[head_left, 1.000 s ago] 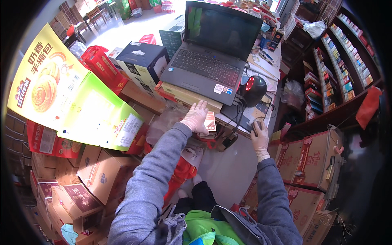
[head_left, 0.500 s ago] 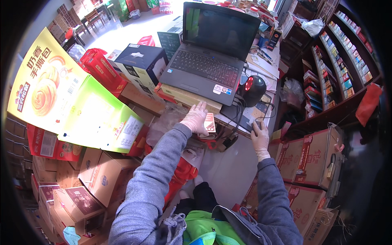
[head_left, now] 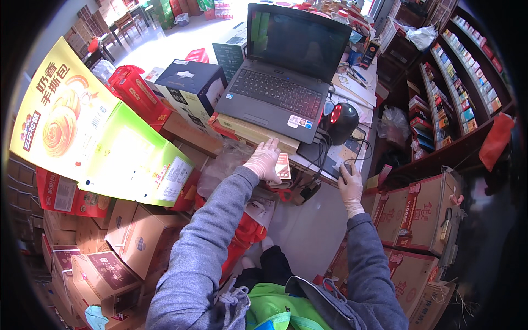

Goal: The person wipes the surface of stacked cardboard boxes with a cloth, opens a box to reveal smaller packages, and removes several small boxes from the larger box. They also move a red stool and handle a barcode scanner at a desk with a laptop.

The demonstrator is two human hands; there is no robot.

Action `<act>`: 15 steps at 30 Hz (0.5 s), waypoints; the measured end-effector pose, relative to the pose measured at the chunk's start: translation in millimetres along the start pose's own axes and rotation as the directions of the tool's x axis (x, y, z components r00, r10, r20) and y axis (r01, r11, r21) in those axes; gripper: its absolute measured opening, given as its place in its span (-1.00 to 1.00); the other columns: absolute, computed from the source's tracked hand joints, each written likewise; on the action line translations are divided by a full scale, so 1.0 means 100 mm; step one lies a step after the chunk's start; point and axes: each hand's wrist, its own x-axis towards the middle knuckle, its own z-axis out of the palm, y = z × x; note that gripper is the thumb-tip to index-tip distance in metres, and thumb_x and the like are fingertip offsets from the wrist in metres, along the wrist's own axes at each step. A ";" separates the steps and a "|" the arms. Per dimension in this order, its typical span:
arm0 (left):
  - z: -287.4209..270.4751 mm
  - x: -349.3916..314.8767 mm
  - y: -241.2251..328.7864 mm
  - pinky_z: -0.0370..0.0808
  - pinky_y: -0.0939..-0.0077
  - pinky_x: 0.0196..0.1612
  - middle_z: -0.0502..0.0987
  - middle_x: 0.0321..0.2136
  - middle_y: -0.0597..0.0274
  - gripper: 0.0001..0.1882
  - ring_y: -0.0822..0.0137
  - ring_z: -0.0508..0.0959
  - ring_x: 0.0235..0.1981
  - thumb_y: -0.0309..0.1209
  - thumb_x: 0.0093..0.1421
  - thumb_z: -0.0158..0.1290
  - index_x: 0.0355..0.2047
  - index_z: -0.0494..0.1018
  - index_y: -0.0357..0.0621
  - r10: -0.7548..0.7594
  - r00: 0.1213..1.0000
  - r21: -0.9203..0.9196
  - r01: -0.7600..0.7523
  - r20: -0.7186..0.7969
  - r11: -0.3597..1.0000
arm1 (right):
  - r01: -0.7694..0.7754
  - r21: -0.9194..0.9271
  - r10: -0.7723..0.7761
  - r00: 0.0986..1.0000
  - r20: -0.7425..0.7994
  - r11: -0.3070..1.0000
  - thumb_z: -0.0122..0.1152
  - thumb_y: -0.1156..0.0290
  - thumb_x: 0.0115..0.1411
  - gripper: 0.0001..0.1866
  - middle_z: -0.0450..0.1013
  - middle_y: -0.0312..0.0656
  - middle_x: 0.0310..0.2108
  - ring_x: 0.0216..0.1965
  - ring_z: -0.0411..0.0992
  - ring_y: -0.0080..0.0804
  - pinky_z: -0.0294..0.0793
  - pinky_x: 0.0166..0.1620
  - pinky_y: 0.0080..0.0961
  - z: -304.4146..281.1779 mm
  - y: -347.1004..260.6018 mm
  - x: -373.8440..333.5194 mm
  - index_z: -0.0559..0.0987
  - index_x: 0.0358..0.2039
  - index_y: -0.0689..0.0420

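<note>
At the near edge of the worktop (head_left: pixel 301 160), it was all stillness: over the last second the whole view settled by a hair, and neither hand gave up its place! The right hand (head_left: pixel 351 188), in its pale thin glove, stayed curved over a small dark mouse (head_left: pixel 347 166) at the worktop's near right corner, its grip closed around the thing with the fingertips on top; whether a finger pressed a button, the picture could not tell. Over to the left, the gloved left hand (head_left: pixel 264 160) held its post too, grip apart, thumb clear of the fingers, fingertips up against the near side of the yellowish box (head_left: pixel 254 131) under the laptop (head_left: pixel 275 92), clamped on nothing that showed. Just right of that hand lay a small red-and-white card (head_left: pixel 282 166), as it had a second before. The laptop stood open, tilted on its box, its screen dark with nothing readable, and between it and the mouse sat the black rounded device (head_left: pixel 342 124) with its red lights, cables trailing near it. So, no visible gain in that second: the work at the laptop looked, by my judgement, like a steady hold on the mouse.
</note>
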 end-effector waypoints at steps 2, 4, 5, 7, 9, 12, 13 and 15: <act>0.00 0.00 0.00 -0.05 0.19 0.33 -0.02 0.25 -0.29 0.07 -0.08 -0.02 0.31 0.05 -0.35 0.30 0.11 0.23 -0.41 -0.001 1.000 0.007 0.001 0.000 1.000 | -0.004 0.004 0.004 1.000 -0.001 1.000 0.20 0.40 -0.01 -0.57 0.29 0.10 0.10 0.06 0.30 0.04 0.30 0.12 -0.25 0.00 0.00 0.00 0.54 -0.04 -0.05; 0.01 0.01 -0.01 -0.06 0.18 0.33 -0.02 0.26 -0.27 0.08 -0.05 -0.03 0.32 0.05 -0.35 0.30 0.10 0.22 -0.43 0.002 1.000 -0.009 -0.002 -0.003 1.000 | -0.012 0.019 0.012 1.000 0.004 1.000 0.20 0.39 -0.01 -0.57 0.29 0.10 0.10 0.06 0.30 0.04 0.28 0.13 -0.24 0.00 0.00 0.01 0.54 -0.04 -0.05; 0.01 0.01 -0.01 -0.06 0.18 0.33 -0.02 0.26 -0.26 0.08 -0.04 -0.03 0.32 0.05 -0.35 0.31 0.10 0.22 -0.44 -0.001 1.000 -0.005 0.001 -0.001 1.000 | -0.012 0.019 0.012 1.000 0.004 1.000 0.20 0.39 -0.01 -0.57 0.29 0.10 0.10 0.06 0.29 0.04 0.27 0.14 -0.24 0.01 0.00 0.01 0.54 -0.04 -0.05; 0.02 0.01 -0.01 -0.05 0.18 0.32 -0.01 0.25 -0.29 0.07 -0.07 -0.02 0.31 0.05 -0.35 0.30 0.10 0.23 -0.42 0.005 1.000 -0.009 -0.005 -0.012 1.000 | -0.011 0.019 0.010 1.000 0.004 1.000 0.20 0.39 0.00 -0.57 0.29 0.11 0.09 0.07 0.29 0.04 0.25 0.17 -0.23 0.01 0.00 0.01 0.54 -0.04 -0.05; 0.02 0.01 -0.01 -0.04 0.18 0.32 -0.01 0.25 -0.31 0.06 -0.09 -0.01 0.31 0.04 -0.35 0.30 0.10 0.24 -0.41 0.008 1.000 -0.006 -0.008 -0.014 1.000 | -0.013 0.020 0.013 1.000 0.005 1.000 0.20 0.39 -0.01 -0.56 0.29 0.12 0.09 0.07 0.29 0.05 0.22 0.18 -0.22 0.01 0.00 0.02 0.54 -0.03 -0.05; 0.01 0.01 -0.01 -0.04 0.18 0.32 -0.01 0.25 -0.31 0.06 -0.09 -0.01 0.31 0.04 -0.35 0.30 0.10 0.23 -0.41 0.010 1.000 -0.002 -0.010 -0.007 1.000 | -0.015 0.019 0.015 1.000 0.003 1.000 0.20 0.39 -0.01 -0.55 0.29 0.11 0.10 0.07 0.29 0.04 0.21 0.20 -0.21 0.02 0.00 0.02 0.53 -0.02 -0.05; 0.01 0.01 -0.01 -0.04 0.18 0.32 -0.01 0.25 -0.31 0.06 -0.09 -0.01 0.31 0.04 -0.35 0.30 0.10 0.23 -0.41 0.010 1.000 -0.002 -0.010 -0.005 1.000 | -0.016 0.019 0.016 1.000 0.001 1.000 0.20 0.39 -0.01 -0.55 0.28 0.11 0.11 0.07 0.29 0.04 0.21 0.20 -0.21 0.02 0.01 0.03 0.53 -0.02 -0.05; 0.01 0.01 -0.01 -0.04 0.18 0.32 -0.01 0.25 -0.32 0.06 -0.09 -0.01 0.31 0.05 -0.34 0.30 0.10 0.23 -0.41 0.009 1.000 0.000 -0.009 -0.002 1.000 | -0.023 0.012 0.023 1.000 0.003 1.000 0.20 0.39 -0.01 -0.55 0.28 0.09 0.12 0.07 0.29 0.04 0.22 0.19 -0.22 0.03 0.00 0.03 0.53 -0.02 -0.05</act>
